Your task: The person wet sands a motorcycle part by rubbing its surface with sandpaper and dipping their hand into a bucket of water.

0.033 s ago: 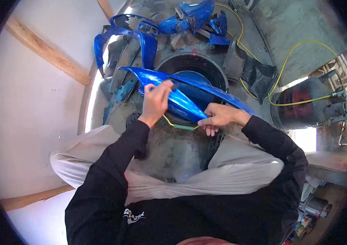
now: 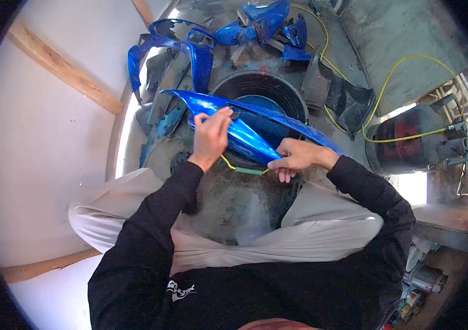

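Note:
A long, glossy blue plastic body panel (image 2: 250, 138), like a motorbike fairing, lies slanted over a round black tub (image 2: 297, 91). Its wide end points to the far left and its narrow parts run to the right. My left hand (image 2: 212, 137) is closed over the panel's upper surface, with a small dark piece (image 2: 235, 115) at its fingertips; I cannot make out what that is. My right hand (image 2: 299, 155) grips the panel's narrow near end, thumb on top and fingers curled below. Under the panel, the tub's yellow wire handle with a green grip (image 2: 248, 171) hangs toward me.
More blue panels (image 2: 173, 41) (image 2: 259, 25) lie beyond the tub, with black plastic parts (image 2: 336, 93) to its right. A dark cylindrical tank (image 2: 404, 137) with a yellow hose (image 2: 381, 99) stands at the right. A pale wall (image 2: 52, 148) rises on the left.
My left hand has shifted very slightly on the panel. My right hand and the panel stay practically where they were.

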`<control>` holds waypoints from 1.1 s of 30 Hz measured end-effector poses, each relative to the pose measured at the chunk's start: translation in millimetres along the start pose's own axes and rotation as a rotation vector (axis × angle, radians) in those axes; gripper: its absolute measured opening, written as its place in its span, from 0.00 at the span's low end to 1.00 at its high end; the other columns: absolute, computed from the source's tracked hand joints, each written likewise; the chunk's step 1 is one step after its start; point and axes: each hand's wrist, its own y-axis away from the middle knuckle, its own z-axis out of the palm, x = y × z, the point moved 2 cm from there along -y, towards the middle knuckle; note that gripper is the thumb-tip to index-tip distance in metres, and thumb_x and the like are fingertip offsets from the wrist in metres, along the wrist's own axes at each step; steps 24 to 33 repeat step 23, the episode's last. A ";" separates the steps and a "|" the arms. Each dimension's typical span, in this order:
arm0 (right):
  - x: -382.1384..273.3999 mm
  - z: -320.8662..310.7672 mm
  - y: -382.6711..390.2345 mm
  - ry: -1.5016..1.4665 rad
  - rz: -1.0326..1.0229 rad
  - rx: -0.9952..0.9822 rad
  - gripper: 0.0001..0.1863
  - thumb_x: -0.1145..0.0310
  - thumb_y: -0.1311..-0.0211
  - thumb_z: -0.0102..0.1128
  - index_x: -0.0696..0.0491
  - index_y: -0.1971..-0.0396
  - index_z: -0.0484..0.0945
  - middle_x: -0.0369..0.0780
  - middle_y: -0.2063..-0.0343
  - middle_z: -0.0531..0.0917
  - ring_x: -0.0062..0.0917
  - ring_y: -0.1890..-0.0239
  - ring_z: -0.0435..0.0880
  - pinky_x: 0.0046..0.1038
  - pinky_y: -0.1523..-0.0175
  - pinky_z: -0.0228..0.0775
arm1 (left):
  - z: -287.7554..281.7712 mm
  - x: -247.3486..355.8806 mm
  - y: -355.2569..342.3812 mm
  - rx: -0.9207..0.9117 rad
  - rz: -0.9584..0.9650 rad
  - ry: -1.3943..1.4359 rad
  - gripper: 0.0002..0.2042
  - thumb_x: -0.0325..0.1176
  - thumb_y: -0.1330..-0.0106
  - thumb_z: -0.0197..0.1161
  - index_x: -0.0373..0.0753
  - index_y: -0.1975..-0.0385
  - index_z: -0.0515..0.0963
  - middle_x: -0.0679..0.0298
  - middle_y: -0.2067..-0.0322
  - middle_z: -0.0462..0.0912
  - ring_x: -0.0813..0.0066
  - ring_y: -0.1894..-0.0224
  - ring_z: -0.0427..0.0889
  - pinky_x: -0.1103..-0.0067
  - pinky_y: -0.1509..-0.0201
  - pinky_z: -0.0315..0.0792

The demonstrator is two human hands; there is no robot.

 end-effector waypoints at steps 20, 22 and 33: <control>-2.6 -4.2 0.3 0.009 -0.006 0.029 0.21 0.57 0.24 0.60 0.63 0.66 0.85 0.44 0.71 0.91 0.25 0.72 0.91 0.25 0.66 0.84 | 11.0 9.2 4.4 -0.113 0.306 0.081 0.06 0.31 0.26 0.59 0.41 0.55 0.82 0.64 0.50 0.87 0.69 0.50 0.85 0.67 0.44 0.67; 1.5 -3.5 -2.8 0.009 0.009 0.022 0.21 0.57 0.25 0.61 0.62 0.65 0.85 0.44 0.70 0.91 0.25 0.71 0.92 0.26 0.65 0.85 | 14.6 12.7 14.4 -0.194 0.393 0.194 0.12 0.33 0.30 0.66 0.41 0.49 0.82 0.62 0.44 0.85 0.70 0.40 0.83 0.66 0.38 0.67; 4.7 -2.8 -4.9 0.009 0.005 0.012 0.21 0.56 0.26 0.62 0.62 0.64 0.85 0.44 0.70 0.91 0.26 0.71 0.92 0.28 0.64 0.85 | 15.1 14.4 20.7 -0.184 0.465 0.246 0.14 0.34 0.31 0.67 0.41 0.47 0.81 0.61 0.41 0.84 0.70 0.36 0.81 0.66 0.37 0.67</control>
